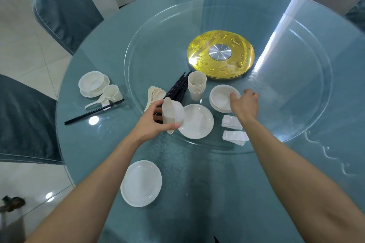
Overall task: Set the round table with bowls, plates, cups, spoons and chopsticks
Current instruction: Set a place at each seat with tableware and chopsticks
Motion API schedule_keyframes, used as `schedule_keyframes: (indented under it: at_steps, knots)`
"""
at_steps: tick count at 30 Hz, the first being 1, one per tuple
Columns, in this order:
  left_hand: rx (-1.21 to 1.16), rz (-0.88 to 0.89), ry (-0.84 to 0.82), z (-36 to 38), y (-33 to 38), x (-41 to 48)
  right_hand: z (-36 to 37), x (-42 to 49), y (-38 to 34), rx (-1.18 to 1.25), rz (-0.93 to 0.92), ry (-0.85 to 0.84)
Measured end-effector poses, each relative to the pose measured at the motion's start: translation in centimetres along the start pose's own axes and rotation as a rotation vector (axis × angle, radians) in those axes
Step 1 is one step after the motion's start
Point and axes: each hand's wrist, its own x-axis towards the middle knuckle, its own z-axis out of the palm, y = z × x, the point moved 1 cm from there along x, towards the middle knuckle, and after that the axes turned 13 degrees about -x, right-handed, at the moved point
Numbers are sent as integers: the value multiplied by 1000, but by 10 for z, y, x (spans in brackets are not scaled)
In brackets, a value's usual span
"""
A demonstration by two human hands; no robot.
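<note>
White round bowl [173, 114], tipped on its side, is in the left hand [149, 125] over the near edge of the clear glass turntable [158, 45]. Its fingers [156, 106] sit behind the wall with the thumb across the rim, clamped on it. Right hand [245, 102] lies on the stack of white bowls [220, 98] on the turntable, thumb at the rim. Cannot tell whether it pinches the stack or only steadies it.

One place is laid at far left of the teal glass-topped round surface [197, 193]: bowl on plate [92, 85], cream cup [112, 92], white spoon [94, 103], pair of black chopsticks [92, 112]. Nearest the person is a lone white round plate [141, 182] with nothing on it.

Supplies on the turntable: stacked cream cups [196, 87], bundle of black chopsticks [178, 89], pile of spoons [155, 93], stack of white plates [197, 121].

Judgement: this is the bowl step of the second place. Next the bowl wants carrying back toward the lone plate, turning upright and seating at its middle. Cup, spoon and chopsticks are not yet fetched for it.
</note>
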Motion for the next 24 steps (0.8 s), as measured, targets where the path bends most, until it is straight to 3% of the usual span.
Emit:
schedule_keyframes:
  at_steps: [8,15,19,24]
  knots:
    - [20,25,1,-3,-2,-15,-7,-48,-14,225,-204,132]
    - [160,51,81,-21,-13,-46,30,-136,-53,287,-533,-212]
    - [334,67,101,-37,-29,-75,63,-180,-62,289,-601,-386]
    - [522,2,101,-56,-60,-113,96,-217,-58,157,-663,-481]
